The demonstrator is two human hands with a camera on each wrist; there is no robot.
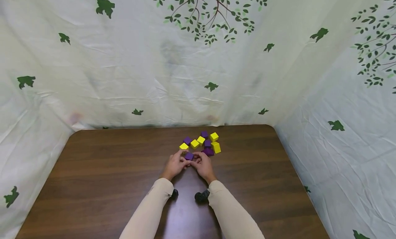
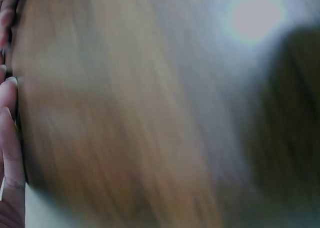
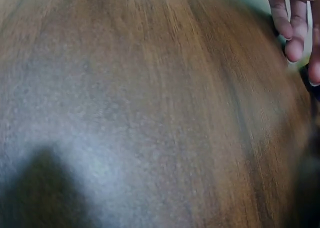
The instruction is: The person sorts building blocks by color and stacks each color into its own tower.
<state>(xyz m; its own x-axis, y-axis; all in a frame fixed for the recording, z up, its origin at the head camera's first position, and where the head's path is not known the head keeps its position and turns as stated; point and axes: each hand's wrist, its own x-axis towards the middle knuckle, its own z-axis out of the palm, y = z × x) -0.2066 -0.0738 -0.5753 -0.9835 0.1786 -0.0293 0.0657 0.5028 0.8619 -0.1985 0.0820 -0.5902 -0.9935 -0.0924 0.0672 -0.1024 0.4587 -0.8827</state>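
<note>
In the head view a purple cube [image 1: 189, 156] lies between both hands, close to the near side of a group of cubes. My left hand [image 1: 174, 165] pinches it from the left, index finger at the far side and thumb near the front. From the right, my right hand [image 1: 205, 166] holds the same cube with curled fingers, its thumb meeting the left thumb. Just beyond the left fingertips sits a yellow cube [image 1: 184, 146]. A dark purple cube [image 1: 208, 152] lies beside the right knuckles. Both wrist views catch only fingers at their edges, with the held cube largely hidden.
Behind the hands, several yellow and purple cubes stand close together, among them a yellow cube [image 1: 194, 144], a purple cube [image 1: 187, 140] and a yellow cube [image 1: 216, 147] at the right end. The brown wooden table [image 1: 108, 184] ends at a white leaf-print curtain [image 1: 130, 77].
</note>
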